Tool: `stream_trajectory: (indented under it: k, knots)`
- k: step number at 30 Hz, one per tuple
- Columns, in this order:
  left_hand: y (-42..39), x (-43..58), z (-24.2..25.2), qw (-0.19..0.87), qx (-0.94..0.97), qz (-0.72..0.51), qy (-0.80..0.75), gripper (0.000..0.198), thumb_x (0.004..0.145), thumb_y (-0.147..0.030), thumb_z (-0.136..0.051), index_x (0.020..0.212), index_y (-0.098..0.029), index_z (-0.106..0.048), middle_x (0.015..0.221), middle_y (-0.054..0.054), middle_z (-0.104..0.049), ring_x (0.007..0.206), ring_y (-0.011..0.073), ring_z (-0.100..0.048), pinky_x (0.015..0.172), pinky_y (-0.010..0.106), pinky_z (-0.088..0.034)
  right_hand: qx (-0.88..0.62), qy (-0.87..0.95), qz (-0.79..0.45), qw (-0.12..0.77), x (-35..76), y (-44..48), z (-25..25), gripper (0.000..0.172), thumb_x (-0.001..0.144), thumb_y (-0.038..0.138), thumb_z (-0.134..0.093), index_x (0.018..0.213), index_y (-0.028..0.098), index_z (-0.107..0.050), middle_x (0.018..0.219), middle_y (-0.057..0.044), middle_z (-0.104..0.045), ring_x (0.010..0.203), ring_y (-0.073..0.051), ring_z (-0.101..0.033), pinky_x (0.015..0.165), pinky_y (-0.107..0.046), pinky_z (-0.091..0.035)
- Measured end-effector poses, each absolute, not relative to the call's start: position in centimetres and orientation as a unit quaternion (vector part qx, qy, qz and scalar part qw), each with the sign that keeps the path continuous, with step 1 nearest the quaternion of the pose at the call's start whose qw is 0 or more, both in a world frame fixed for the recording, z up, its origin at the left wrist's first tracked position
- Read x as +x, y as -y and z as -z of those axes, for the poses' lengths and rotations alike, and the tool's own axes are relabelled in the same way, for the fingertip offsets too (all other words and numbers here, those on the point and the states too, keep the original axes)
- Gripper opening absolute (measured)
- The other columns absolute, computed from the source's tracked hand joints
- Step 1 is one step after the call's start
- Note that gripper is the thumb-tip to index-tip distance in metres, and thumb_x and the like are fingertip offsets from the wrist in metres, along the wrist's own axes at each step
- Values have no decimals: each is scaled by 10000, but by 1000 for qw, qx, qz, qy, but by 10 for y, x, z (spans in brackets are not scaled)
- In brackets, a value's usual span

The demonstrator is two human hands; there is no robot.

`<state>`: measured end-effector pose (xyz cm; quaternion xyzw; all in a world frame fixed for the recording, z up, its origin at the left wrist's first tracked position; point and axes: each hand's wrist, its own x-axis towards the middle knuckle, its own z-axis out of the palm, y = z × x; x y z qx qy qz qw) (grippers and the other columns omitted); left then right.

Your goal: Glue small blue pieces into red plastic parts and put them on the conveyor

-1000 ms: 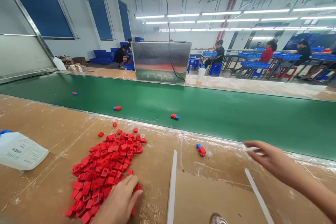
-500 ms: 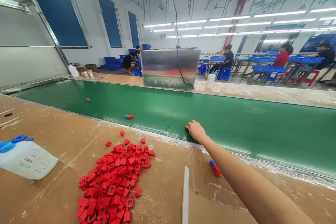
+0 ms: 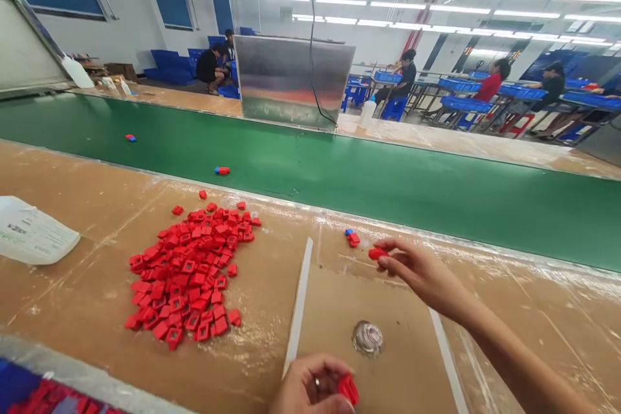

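My right hand [image 3: 421, 273] hovers over the brown cardboard-covered bench, fingers pinched on a small red plastic part [image 3: 376, 252]. Just left of it on the bench lies a red-and-blue assembled part [image 3: 352, 237]. My left hand [image 3: 315, 389] is at the bottom edge, closed around another red plastic piece [image 3: 348, 388]. A heap of several red square plastic parts [image 3: 190, 272] spreads on the bench to the left. A small round shiny disc [image 3: 367, 337] lies between my hands.
A green conveyor belt [image 3: 388, 187] runs behind the bench, carrying two red-and-blue parts [image 3: 222, 170] [image 3: 130, 138]. A metal box [image 3: 292, 81] stands beyond it. A white bottle [image 3: 33, 233] lies at left. Other people sit at blue-bin tables [image 3: 490, 87] in the background.
My right hand has pulled back from the belt to the bench with a red part pinched in it. My left hand has come back into view holding a red piece. The camera tilted down.
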<state>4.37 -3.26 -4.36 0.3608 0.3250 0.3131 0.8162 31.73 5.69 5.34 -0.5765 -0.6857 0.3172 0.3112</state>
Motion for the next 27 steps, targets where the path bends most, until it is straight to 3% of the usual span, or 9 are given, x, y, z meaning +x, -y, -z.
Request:
stream_trajectory:
  k: [5, 17, 27]
  knots:
    - [45, 43, 28, 809, 349, -359, -309, 386, 660, -360, -886, 944, -163, -716, 715, -4, -617, 643, 104, -521, 593, 202, -441, -559, 730, -273, 283, 314, 27, -50, 170, 1036, 356, -440, 1128, 254, -539, 1064, -64, -632, 953, -219, -642, 814, -375, -540]
    - [46, 39, 14, 820, 359, -320, -309, 345, 714, -252, -857, 1003, -160, -692, 777, -7, -638, 696, 93, -542, 641, 190, -415, -553, 794, -114, 226, 298, 53, -40, 236, 1077, 373, -353, 1160, 233, -523, 1050, -86, -616, 860, -218, -659, 684, -312, -548]
    - [45, 38, 8, 825, 359, -312, -306, 311, 736, -250, -834, 998, -161, -693, 794, 2, -638, 717, 109, -563, 655, 209, -438, -544, 807, -89, 211, 293, 53, -41, 279, 1079, 368, -340, 1146, 215, -563, 1006, -94, -633, 828, -226, -667, 673, -311, -535]
